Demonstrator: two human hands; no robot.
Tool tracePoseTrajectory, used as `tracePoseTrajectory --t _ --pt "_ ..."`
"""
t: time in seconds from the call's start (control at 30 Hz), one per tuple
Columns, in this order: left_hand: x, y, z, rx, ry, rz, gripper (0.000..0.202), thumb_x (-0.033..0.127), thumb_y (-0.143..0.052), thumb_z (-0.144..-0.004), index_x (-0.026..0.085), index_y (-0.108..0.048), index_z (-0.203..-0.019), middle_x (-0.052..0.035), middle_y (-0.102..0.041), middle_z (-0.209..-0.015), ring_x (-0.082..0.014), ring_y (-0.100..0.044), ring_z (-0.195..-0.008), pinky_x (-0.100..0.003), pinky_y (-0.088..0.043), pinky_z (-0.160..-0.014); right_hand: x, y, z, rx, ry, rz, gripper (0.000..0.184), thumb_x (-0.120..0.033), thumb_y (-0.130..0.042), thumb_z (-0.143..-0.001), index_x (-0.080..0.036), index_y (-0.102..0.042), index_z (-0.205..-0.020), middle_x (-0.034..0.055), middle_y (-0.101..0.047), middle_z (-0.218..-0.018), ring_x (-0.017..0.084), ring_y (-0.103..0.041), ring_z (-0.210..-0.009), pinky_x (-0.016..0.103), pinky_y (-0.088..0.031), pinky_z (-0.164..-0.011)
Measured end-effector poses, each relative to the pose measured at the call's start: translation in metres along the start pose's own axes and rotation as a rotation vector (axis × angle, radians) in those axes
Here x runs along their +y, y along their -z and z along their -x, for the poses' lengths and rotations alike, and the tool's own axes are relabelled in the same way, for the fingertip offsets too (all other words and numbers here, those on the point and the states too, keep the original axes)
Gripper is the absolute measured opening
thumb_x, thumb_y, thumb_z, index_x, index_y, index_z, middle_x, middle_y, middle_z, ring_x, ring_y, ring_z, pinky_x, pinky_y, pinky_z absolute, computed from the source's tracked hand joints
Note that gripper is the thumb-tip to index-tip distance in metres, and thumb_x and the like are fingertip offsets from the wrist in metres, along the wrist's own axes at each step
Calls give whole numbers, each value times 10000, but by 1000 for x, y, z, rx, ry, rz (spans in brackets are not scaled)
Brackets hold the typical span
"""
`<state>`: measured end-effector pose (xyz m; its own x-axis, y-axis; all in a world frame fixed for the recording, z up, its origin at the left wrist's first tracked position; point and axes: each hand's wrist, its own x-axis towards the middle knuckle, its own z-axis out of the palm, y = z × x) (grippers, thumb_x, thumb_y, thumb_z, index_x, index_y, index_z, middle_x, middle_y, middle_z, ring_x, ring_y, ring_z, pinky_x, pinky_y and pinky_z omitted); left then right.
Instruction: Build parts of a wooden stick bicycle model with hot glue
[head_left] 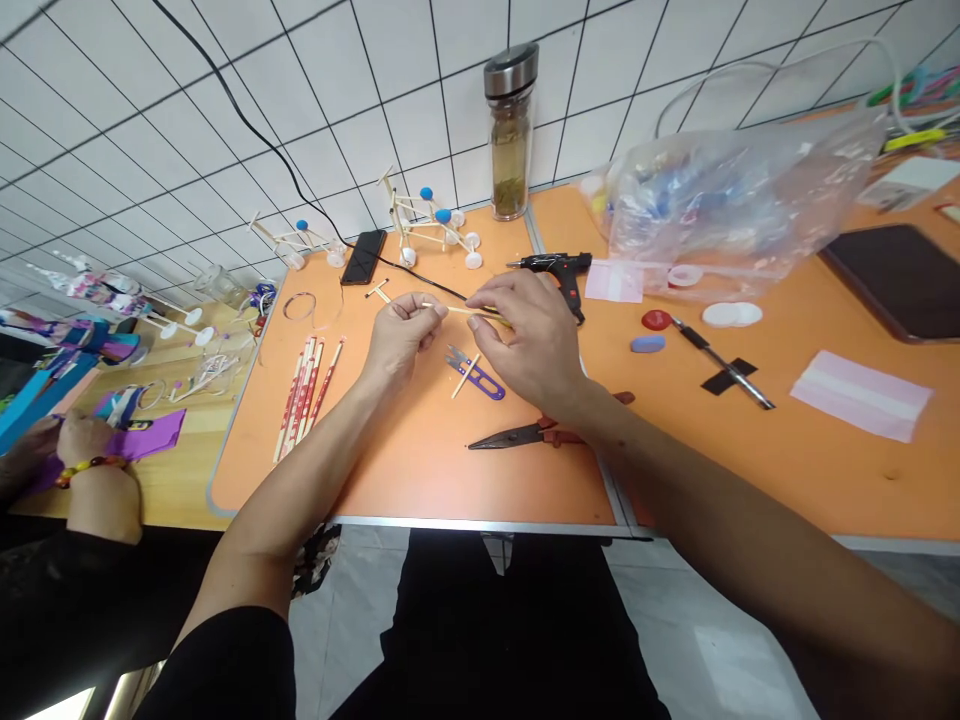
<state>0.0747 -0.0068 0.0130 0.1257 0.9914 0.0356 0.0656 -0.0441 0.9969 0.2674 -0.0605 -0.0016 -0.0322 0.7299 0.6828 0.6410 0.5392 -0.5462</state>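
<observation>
A thin wooden stick (459, 309) spans the gap between my two hands above the orange table. My left hand (405, 335) pinches its left end between thumb and fingertips. At the other end, the thumb and index finger of my right hand (529, 335) close around the stick; part of it is hidden there. Just below lie purple thread snips (491, 386) with a short stick (461, 380) across them. Red-handled long-nose pliers (510, 437) rest under my right wrist. Left of my left hand are several red-and-white wrapped sticks (300, 400) and a small T-shaped stick piece (380, 290).
Behind stand stick-built models with white wheels (431, 225), a phone (364, 257), a glass bottle (511, 140) and a black glue gun (559, 268). At right are a plastic bag (720, 200), a pen (724, 365) and a tablet (896, 275). Another person's hand (82, 437) works at left.
</observation>
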Motion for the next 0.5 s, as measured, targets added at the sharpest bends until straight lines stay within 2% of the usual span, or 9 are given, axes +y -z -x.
tracePoseTrajectory --t 0.17,0.33,0.5 --pt "-2 -12 19 -33 -3 27 325 422 -909 -773 232 -646 -789 47 -576 -609 -76 -411 -486 -258 -314 -490 2 -6 2 -44 -17 5 174 -174 -641 -1029 -247 -797 -1053 107 -823 -1122 315 -741 -1109 477 -546 -1020" --pt "-3 -14 24 -34 -37 48 334 429 -919 -792 229 -651 -794 54 -576 -616 -72 -415 -480 -260 -326 -496 0 -6 2 -77 -48 -30 158 -169 -635 -1016 -228 -779 -990 102 -821 -1060 289 -747 -1042 421 -543 -941" --pt "-6 -18 25 -28 -40 97 305 387 -923 -751 227 -663 -766 54 -571 -593 -68 -398 -474 -252 -316 -491 0 -6 2 -101 -100 -72 129 -154 -653 -986 -230 -752 -952 88 -808 -1024 263 -739 -976 388 -523 -871"
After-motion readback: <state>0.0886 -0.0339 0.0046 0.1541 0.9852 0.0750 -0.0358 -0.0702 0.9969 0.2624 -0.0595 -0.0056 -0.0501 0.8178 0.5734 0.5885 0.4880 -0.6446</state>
